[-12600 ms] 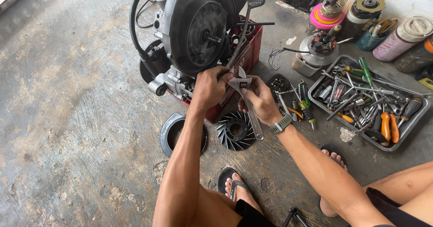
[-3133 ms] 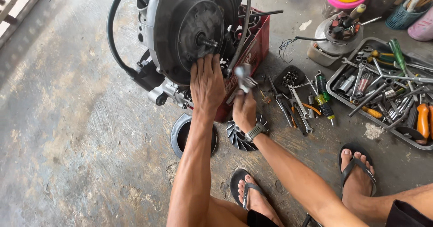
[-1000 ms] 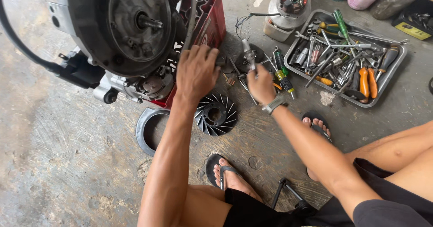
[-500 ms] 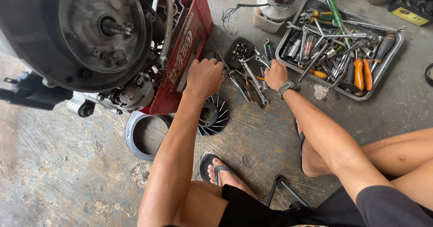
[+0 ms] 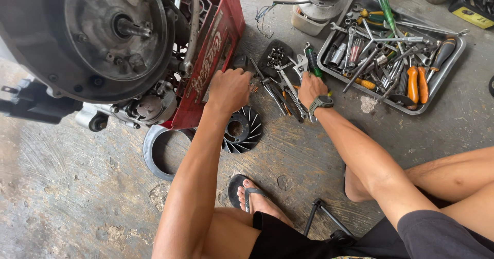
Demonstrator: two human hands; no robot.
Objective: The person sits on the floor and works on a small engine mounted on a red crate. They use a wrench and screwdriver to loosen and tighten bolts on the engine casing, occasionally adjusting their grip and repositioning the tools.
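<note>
Left hand (image 5: 230, 88) fingers curled on red crate (image 5: 212, 58) edge; right hand (image 5: 311, 88) fingers gripping green-handled screwdriver (image 5: 312, 63).

The one camera sits on my head and looks almost straight down at the concrete floor (image 5: 62, 187) in front of me as I squat. It is close: my forearms run up from the bottom edge, and my left hand (image 5: 229, 89) and right hand (image 5: 311, 88) lie near the middle. The engine (image 5: 98, 38) is cut off by the top left corner, the metal tool tray (image 5: 442, 79) fills the top right, and my knees and sandalled foot (image 5: 254, 200) crowd the lower edge.
</note>
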